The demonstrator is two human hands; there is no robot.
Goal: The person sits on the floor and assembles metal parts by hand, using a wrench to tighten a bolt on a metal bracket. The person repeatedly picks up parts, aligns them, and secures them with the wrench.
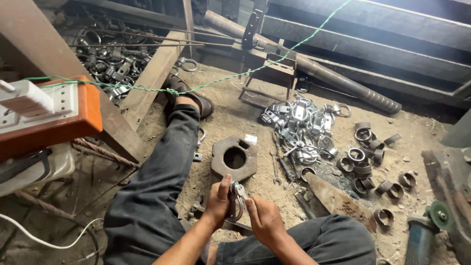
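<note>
In the head view, the person sits on a dirt floor [235,110] with legs stretched out in dark trousers, one sandalled foot [189,95] far ahead near a slanted wooden beam [149,81]. Both hands meet low in the middle of the picture, just above the lap. The left hand [218,203] wraps its fingers [224,185] around the left side of a small metal clamp [237,201], thumb raised along its edge, so this hand is closed on the piece. The right hand [265,218] presses its fingers [252,203] against the clamp's right side, gripping it too; the clamp stands roughly upright between the two hands, held over a flat metal bar [235,225] that lies on the ground beneath them. Just beyond the hands rests a thick hexagonal steel block [234,157] with a round hole through it. Further off to the right lies a heap of shiny finished clamps [299,130], and beside that a scatter of short dark pipe rings [368,162] spread over the ground. A rusty flat plate [338,198] lies between the rings and the person's right leg. At the lower right corner sits an angle grinder [424,230] with a green disc. At the left an orange-and-white power strip [46,110] rests on a ledge, and a green wire [221,81] stretches across the scene.
</note>
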